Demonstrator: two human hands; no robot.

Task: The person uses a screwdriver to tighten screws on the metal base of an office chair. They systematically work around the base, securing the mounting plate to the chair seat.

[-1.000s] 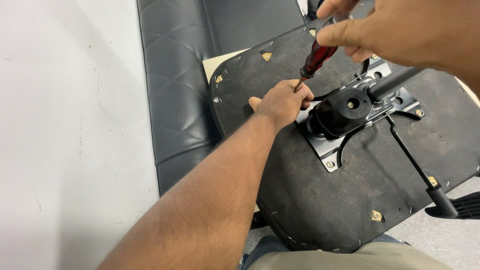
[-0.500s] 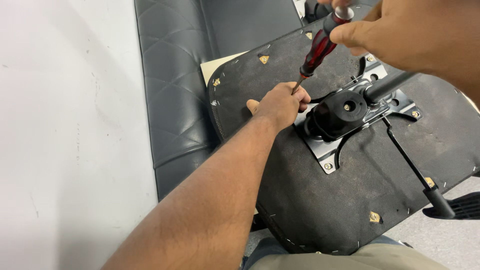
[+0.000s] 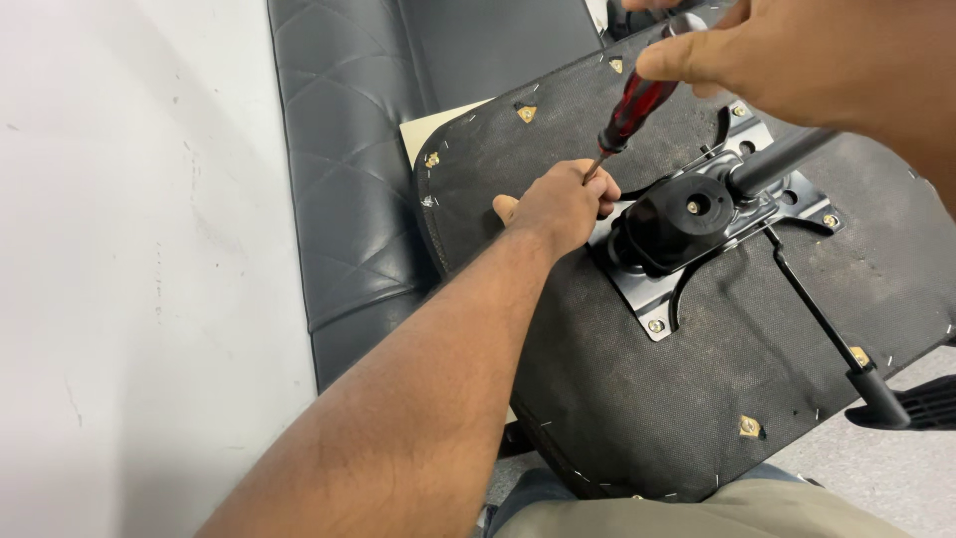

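Nearest to you, at the bottom edge, a strip of khaki cloth [image 3: 697,518] lies just below the rim of the upturned chair seat [image 3: 617,399], a broad rounded panel covered in rough black fabric. The fabric is stapled along the rim, and small brass-coloured fittings sit at points near that rim.

Your left forearm crosses the seat from the lower left. Your left hand [image 3: 558,204] rests on the seat just left of the metal mounting plate [image 3: 647,294], with the fingers curled together around the tip of the screwdriver [image 3: 629,115]; the tip itself is hidden inside the curl. The plate is flat, silver-grey, bolted at its corners, and carries a glossy black mechanism housing [image 3: 677,219] at its middle. A thin black lever rod [image 3: 812,309] runs from the plate toward the right rim of the seat and ends in a black grip.

Above the plate, the screwdriver leans up and to the right; its handle is translucent red with black. Your right hand [image 3: 797,70] is clamped on the top of that handle, thumb pressed along its side. A dark cylindrical column [image 3: 777,164] juts from the housing beneath that hand.

Left of the seat and beyond it lies a dark, smooth, diamond-quilted leather-like chair back [image 3: 349,179]. A pale cream card [image 3: 433,134] shows between it and the seat's rim. Further left, a plain white, lightly scuffed surface [image 3: 129,279] fills the view.
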